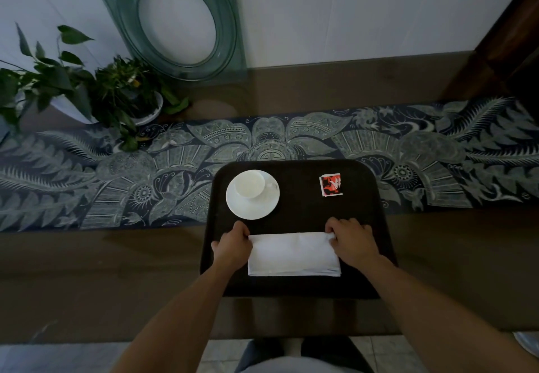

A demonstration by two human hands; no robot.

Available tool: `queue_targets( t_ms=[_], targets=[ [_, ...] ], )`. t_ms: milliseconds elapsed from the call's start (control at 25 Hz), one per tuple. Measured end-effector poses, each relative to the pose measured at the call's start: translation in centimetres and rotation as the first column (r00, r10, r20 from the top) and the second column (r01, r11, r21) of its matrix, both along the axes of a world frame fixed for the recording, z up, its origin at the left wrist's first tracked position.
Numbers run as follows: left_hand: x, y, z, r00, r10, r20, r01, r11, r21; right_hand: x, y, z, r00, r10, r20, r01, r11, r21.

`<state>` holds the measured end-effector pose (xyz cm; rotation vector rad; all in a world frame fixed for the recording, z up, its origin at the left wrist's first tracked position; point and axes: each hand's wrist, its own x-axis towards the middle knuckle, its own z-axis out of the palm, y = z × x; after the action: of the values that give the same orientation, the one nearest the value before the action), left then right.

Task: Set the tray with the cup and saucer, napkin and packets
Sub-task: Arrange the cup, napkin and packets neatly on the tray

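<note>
- Left hand [233,245] pinches the far left corner of the napkin [293,254], fingers curled over its edge.
- Right hand [351,241] grips the far right corner the same way, knuckles up.
- The folded white napkin lies flat along the near edge of the dark tray [303,215], between both hands.
- Cup [250,183] sits upright on its saucer [253,206] in the tray's far left corner.
- Red packets [331,184] are stacked towards the far right corner, well apart from the saucer.
- The tray rests on the brown table [102,279], overlapping a patterned runner [116,174].
</note>
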<state>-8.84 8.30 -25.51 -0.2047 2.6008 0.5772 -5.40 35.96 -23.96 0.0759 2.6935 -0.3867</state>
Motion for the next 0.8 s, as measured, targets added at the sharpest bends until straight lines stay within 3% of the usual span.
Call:
queue_targets(
  t_ms=[240,360,480,600,800],
  targets=[
    [-0.1,-0.2,-0.3,0.994,-0.063,-0.086,0.059,0.997,-0.055,0.1,-0.7,0.0,1.0,-0.017,0.014,0.017,0.999,0.039],
    [0.7,-0.5,-0.4,0.97,-0.137,-0.199,0.115,0.986,-0.119,0.9,-0.9,0.1,0.996,-0.006,-0.091,0.012,0.998,0.068],
    [2.4,-1.8,-0.5,0.892,-0.322,-0.317,0.296,0.947,-0.128,2.6,-1.0,0.6,0.979,0.135,-0.155,-0.13,0.991,0.039],
    [4.4,-3.8,-1.0,0.785,-0.543,-0.299,0.518,0.839,-0.164,5.0,0.0,0.4,0.955,0.287,-0.081,-0.284,0.958,0.052],
    [5.7,-5.3,-1.9,0.713,-0.648,-0.269,0.593,0.761,-0.262,7.3,0.3,-1.0,0.943,0.319,-0.099,-0.298,0.936,0.186]
  ],
)
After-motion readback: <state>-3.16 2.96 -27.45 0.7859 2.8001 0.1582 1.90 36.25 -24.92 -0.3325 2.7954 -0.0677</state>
